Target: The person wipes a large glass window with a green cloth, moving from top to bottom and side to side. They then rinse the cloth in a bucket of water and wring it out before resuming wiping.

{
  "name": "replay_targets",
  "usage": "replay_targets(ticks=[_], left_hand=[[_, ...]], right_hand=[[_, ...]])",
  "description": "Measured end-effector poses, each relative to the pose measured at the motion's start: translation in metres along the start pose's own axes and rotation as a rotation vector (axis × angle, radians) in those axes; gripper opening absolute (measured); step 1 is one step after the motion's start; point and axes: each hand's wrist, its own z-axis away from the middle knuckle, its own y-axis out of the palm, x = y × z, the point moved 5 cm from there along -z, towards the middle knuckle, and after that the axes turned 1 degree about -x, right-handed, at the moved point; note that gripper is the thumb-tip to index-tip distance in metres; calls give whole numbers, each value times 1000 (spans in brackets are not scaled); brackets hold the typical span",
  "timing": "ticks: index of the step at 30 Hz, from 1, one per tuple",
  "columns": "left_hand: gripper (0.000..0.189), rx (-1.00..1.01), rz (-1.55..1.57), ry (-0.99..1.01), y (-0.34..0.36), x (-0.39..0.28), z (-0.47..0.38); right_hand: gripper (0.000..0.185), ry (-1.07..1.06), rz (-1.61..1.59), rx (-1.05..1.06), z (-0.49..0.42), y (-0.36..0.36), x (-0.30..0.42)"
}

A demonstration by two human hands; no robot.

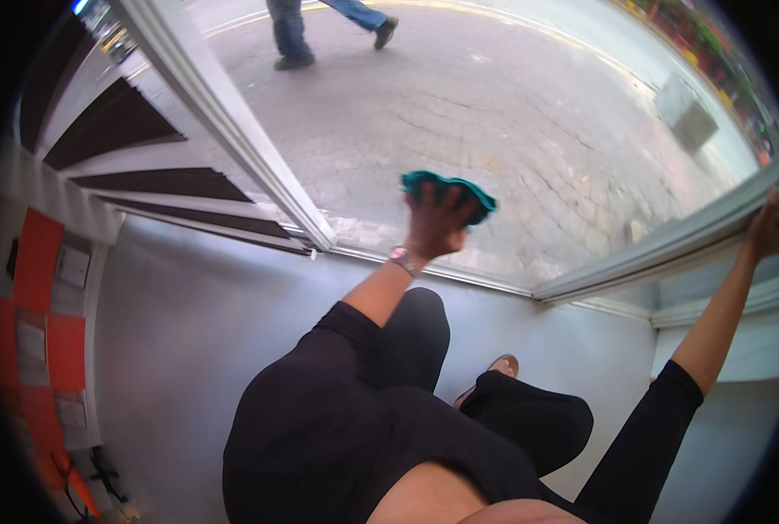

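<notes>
My left hand [432,219] is spread over a teal cloth [484,194] and holds it against a glass pane [507,150]. A watch [404,261] is on that wrist. Along the pane's lower edge runs a pale metal rail [435,274]. At the far right, my right hand [768,226] grips a metal door frame [671,232]; part of its grip is hidden near the picture's rim. Below the hands, my bent knees [416,334] are close to the glass, with one sandalled foot [507,365] showing.
On the left stand another metal upright [232,124] and a pane with dark stripes [160,185]. An orange-and-white display unit [39,262] lines the left wall, above the smooth grey floor [167,340]. Through the glass, a person's legs [291,33] cross the pavement near a grey block [684,114].
</notes>
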Motion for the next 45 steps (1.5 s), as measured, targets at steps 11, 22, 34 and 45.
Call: replay_targets(ticks=[11, 22, 34, 45], left_hand=[[64, -467, -77, -216, -156, 169, -57], [48, -202, -79, 270, -36, -125, -170], [92, -539, -207, -248, -212, 193, -164], [60, -235, -136, 63, -127, -41, -257]], right_hand=[[100, 145, -5, 89, 8, -7, 23], [101, 95, -117, 60, 5, -13, 50], [94, 135, -194, 75, 9, -16, 41], [86, 67, -173, 57, 9, -14, 46]])
